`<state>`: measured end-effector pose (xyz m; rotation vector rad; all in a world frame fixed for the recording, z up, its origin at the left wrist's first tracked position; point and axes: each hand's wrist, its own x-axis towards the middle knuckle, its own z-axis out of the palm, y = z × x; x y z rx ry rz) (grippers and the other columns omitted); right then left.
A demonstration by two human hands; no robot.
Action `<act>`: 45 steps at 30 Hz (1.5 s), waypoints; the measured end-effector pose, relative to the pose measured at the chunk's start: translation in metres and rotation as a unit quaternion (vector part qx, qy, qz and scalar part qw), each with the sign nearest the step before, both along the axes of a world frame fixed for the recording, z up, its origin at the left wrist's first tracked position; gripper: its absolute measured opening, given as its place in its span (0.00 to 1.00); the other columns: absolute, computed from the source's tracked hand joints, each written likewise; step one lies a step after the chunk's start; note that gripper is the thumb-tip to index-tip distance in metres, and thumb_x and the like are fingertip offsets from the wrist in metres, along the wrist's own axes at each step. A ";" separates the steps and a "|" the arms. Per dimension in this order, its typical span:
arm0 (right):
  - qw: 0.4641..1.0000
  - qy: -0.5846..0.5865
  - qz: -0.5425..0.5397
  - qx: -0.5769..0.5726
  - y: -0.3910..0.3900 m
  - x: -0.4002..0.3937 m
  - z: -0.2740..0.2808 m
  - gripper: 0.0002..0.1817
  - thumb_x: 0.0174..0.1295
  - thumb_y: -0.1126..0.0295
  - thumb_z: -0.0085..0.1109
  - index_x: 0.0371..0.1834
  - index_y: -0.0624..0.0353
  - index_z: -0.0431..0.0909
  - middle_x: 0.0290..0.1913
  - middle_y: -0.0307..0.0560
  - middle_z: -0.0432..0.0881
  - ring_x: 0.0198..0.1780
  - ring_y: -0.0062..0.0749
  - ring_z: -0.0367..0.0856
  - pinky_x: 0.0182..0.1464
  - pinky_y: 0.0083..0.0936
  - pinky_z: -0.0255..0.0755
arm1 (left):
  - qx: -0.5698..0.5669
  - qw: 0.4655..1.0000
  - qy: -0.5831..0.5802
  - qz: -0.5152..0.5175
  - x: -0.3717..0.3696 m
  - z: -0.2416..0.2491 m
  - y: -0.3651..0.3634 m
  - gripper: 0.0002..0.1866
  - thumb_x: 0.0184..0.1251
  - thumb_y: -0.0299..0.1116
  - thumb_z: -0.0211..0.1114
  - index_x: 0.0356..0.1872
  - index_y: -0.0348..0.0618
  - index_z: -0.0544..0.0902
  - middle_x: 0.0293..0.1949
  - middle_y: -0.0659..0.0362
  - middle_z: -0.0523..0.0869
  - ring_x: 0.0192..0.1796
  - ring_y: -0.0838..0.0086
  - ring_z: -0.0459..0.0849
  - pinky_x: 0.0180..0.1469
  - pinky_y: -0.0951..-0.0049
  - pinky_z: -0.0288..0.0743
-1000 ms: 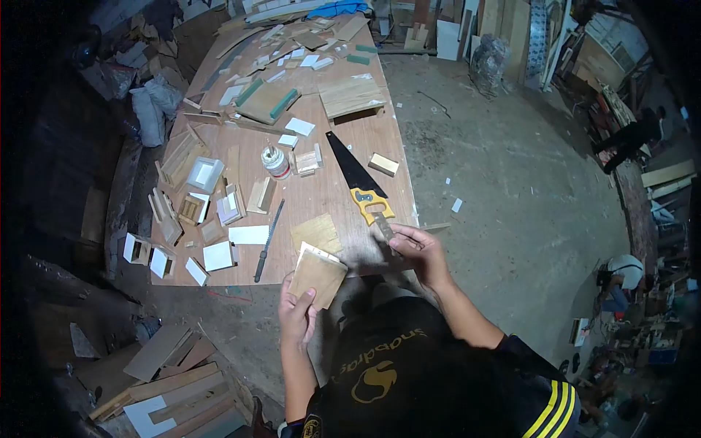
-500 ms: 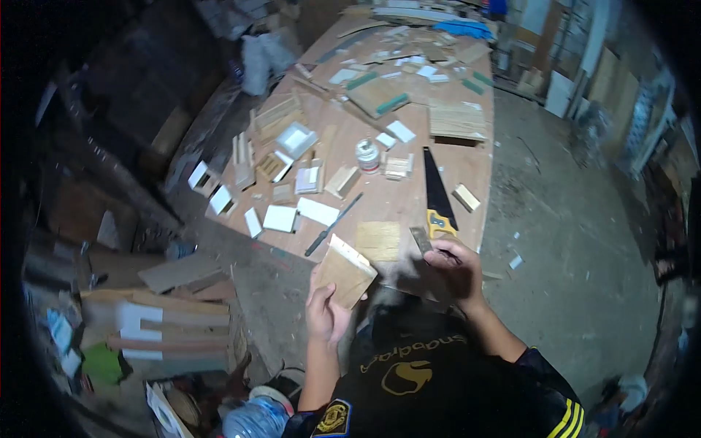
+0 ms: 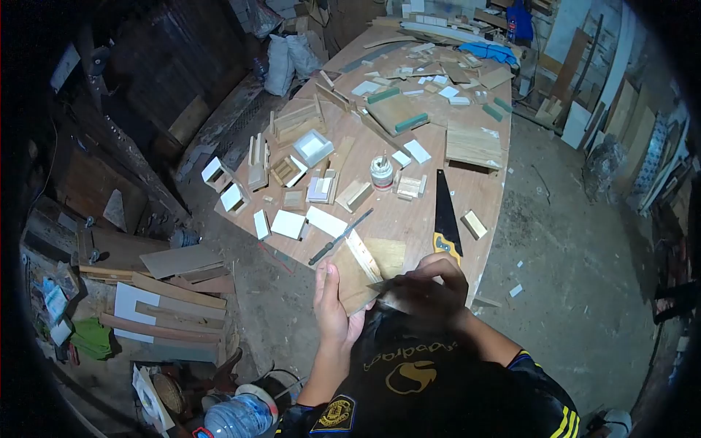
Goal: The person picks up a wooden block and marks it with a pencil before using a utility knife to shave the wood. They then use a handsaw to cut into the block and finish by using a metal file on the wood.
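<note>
My left hand (image 3: 333, 310) grips a small wooden box-like piece (image 3: 345, 276) by its near side, tilted, with a pale edge strip (image 3: 364, 257) facing up and right. My right hand (image 3: 439, 279) is closed on a thin flat strip (image 3: 382, 290), dark and partly in shadow, whose end lies at the near right corner of the wooden piece. Whether it touches cannot be made out. Behind the piece a flat wooden square (image 3: 391, 252) lies on the table. A handsaw (image 3: 445, 212) with a yellow handle lies just beyond my right hand.
On the table (image 3: 409, 219) stand a white glue jar (image 3: 381, 174), a dark narrow file-like tool (image 3: 339, 237), white panels (image 3: 288, 224) and several small wooden boxes. A small wooden block (image 3: 474, 225) lies near the right edge. Boards (image 3: 168, 310) and a water bottle (image 3: 237, 420) are at the lower left.
My right hand has moved left with the strip, from beside the saw handle to the wooden piece. The wooden piece has turned and shifted slightly right. The camera view has shifted.
</note>
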<state>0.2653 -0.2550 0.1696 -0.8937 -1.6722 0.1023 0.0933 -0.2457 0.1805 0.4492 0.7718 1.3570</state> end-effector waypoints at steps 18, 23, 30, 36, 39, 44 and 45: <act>0.996 -0.073 -0.029 0.052 0.019 -0.001 0.008 0.26 0.36 0.72 0.73 0.46 0.48 0.85 0.32 0.32 0.77 0.30 0.25 0.75 0.30 0.24 0.68 | -0.012 1.000 -0.018 0.013 -0.002 0.004 0.013 0.18 0.77 0.45 0.44 0.56 0.44 0.67 0.39 0.54 0.80 0.30 0.69 0.82 0.21 0.73 0.73; 0.990 -0.117 -0.015 0.083 0.022 0.009 0.015 0.18 0.36 0.76 0.73 0.35 0.49 0.87 0.31 0.32 0.76 0.28 0.22 0.73 0.26 0.20 0.61 | 0.013 0.999 -0.026 -0.023 0.001 0.002 0.011 0.20 0.74 0.41 0.52 0.59 0.47 0.59 0.47 0.52 0.75 0.38 0.66 0.80 0.22 0.71 0.75; 0.988 -0.104 -0.015 0.117 0.021 0.016 0.011 0.15 0.39 0.76 0.74 0.33 0.49 0.87 0.29 0.32 0.76 0.23 0.20 0.70 0.23 0.20 0.58 | 0.028 0.999 0.016 -0.023 0.014 0.006 0.003 0.20 0.76 0.46 0.47 0.60 0.45 0.63 0.42 0.55 0.78 0.32 0.71 0.82 0.21 0.75 0.75; 0.993 -0.070 0.016 0.096 0.016 0.020 0.013 0.19 0.38 0.79 0.73 0.37 0.47 0.87 0.29 0.34 0.77 0.22 0.23 0.68 0.23 0.21 0.58 | 0.050 0.994 0.089 0.029 0.020 0.015 -0.004 0.21 0.75 0.46 0.49 0.60 0.45 0.62 0.42 0.55 0.78 0.29 0.73 0.81 0.17 0.78 0.72; 0.990 -0.089 0.011 0.107 0.016 0.022 0.007 0.21 0.38 0.79 0.72 0.39 0.47 0.86 0.29 0.34 0.76 0.22 0.24 0.67 0.23 0.22 0.58 | 0.091 0.989 0.105 0.040 0.017 0.016 -0.007 0.21 0.71 0.41 0.57 0.56 0.47 0.59 0.44 0.54 0.75 0.34 0.71 0.81 0.21 0.75 0.76; 0.989 -0.076 0.018 0.124 0.020 0.023 0.003 0.21 0.39 0.80 0.72 0.40 0.50 0.86 0.29 0.36 0.74 0.22 0.25 0.67 0.21 0.23 0.58 | 0.131 0.944 0.269 0.139 0.018 0.004 -0.009 0.25 0.68 0.43 0.62 0.55 0.41 0.62 0.46 0.56 0.71 0.46 0.74 0.75 0.49 0.73 0.72; 0.989 -0.075 0.019 0.124 0.020 0.023 0.004 0.21 0.39 0.80 0.72 0.40 0.50 0.86 0.29 0.36 0.74 0.22 0.25 0.67 0.21 0.23 0.58 | 0.130 0.944 0.269 0.140 0.019 0.006 -0.010 0.25 0.68 0.43 0.62 0.55 0.41 0.62 0.46 0.56 0.71 0.46 0.74 0.75 0.49 0.73 0.72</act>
